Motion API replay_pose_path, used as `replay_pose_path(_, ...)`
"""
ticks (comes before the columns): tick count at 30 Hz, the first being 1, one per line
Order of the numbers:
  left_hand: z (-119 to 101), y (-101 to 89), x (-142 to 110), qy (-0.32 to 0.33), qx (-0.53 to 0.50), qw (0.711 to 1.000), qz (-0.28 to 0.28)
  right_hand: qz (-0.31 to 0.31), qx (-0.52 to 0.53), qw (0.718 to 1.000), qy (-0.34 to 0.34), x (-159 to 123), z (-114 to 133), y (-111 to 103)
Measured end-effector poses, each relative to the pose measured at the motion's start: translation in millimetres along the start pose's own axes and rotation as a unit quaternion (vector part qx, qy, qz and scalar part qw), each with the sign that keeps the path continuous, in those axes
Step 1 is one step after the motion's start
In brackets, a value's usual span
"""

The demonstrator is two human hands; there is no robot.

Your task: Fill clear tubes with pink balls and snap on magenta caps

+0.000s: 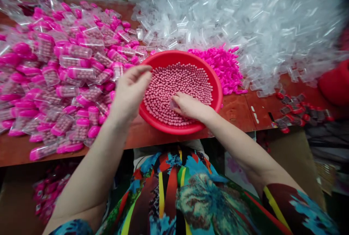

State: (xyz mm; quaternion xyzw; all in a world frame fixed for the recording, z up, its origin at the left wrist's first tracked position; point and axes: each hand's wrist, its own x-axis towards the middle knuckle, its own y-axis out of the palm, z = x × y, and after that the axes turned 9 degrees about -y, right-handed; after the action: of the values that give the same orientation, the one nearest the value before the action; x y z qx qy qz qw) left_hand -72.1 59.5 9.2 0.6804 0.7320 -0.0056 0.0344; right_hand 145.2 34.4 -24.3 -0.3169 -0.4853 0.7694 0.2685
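Note:
A red plastic bowl (218,93) full of small pink balls (180,82) sits at the table's front edge. My right hand (188,106) lies in the balls with its fingers closed on a clear tube, only partly visible. My left hand (132,89) hovers over the bowl's left rim, fingers loosely curled and apart, nothing seen in it. Left of the bowl spreads a heap of filled clear tubes with pink caps (62,78).
A big pile of empty clear tubes (245,20) covers the back right. Loose pink caps (220,66) lie behind the bowl. A few red-capped tubes (297,113) rest at the right edge. More pink tubes sit in a box (46,195) under the table.

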Motion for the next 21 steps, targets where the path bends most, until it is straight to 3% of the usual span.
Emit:
replay_pose_path(3,26.6,28.2,-21.1,-0.043,0.079,0.994,0.063,0.013,-0.032,0.999,-0.024,-0.2,0.1,-2.4)
replay_pose_path(5,35.8,34.8,-25.5,-0.029,0.082,0.996,0.026,0.005,-0.037,0.999,-0.017,-1.7,-4.9,-5.4)
replay_pose_path(7,38.3,34.5,-25.3,-0.01,0.046,0.999,-0.022,0.005,-0.021,1.0,0.017,-1.0,-9.2,-7.3)
replay_pose_path(10,35.3,30.9,-25.4,-0.004,-0.017,0.999,-0.05,0.027,-0.017,0.998,0.052,5.3,-10.4,-7.4)
replay_pose_path(16,33.0,29.2,-31.7,0.027,-0.087,0.992,-0.086,0.049,-0.149,0.988,0.008,26.2,-7.3,-7.6)
replay_pose_path(21,37.0,28.1,-30.9,0.038,-0.098,0.991,-0.082,0.062,-0.15,0.987,-0.022,50.3,2.2,-5.6)
